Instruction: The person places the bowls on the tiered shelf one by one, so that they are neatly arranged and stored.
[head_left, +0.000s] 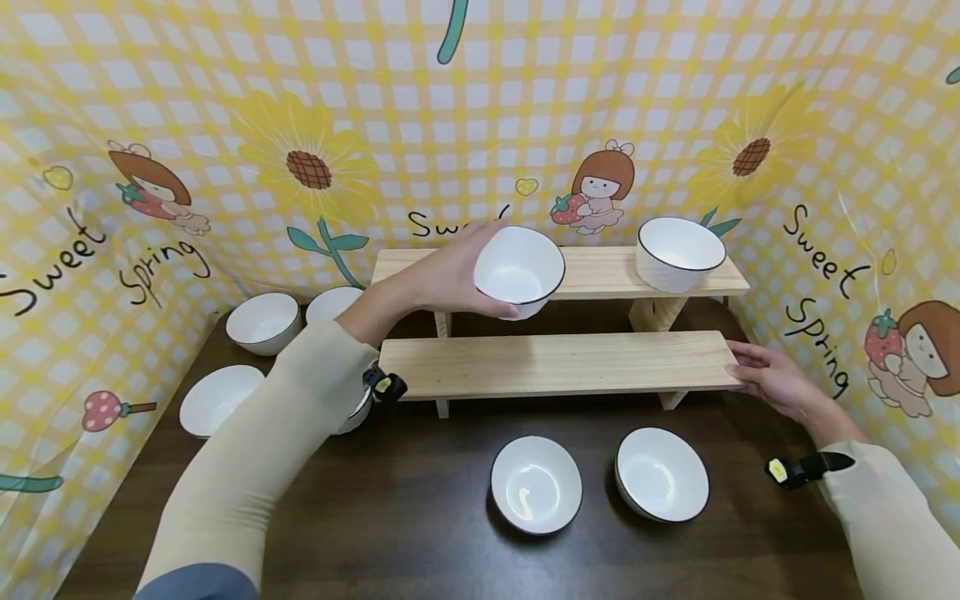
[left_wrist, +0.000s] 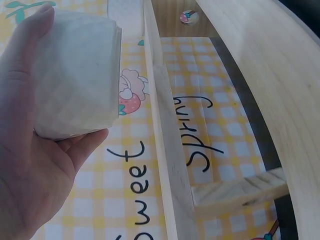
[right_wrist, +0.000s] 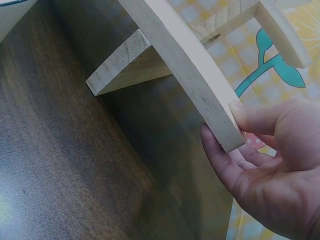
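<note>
The left hand [head_left: 459, 275] gripped a white bowl [head_left: 522, 268] to its right, near the upper board [head_left: 600, 273]; the right hand [head_left: 776, 382], farther from that bowl, pinched the lower board [head_left: 555, 365], which ran lengthwise leftward.

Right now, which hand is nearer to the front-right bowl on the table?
The right hand, behind and right of that bowl; the left hand, farther back and left, holds another bowl.

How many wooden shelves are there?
2: the upper shelf at the back, with a bowl on it, and the lower shelf in front, its end gripped by the right hand.
</note>
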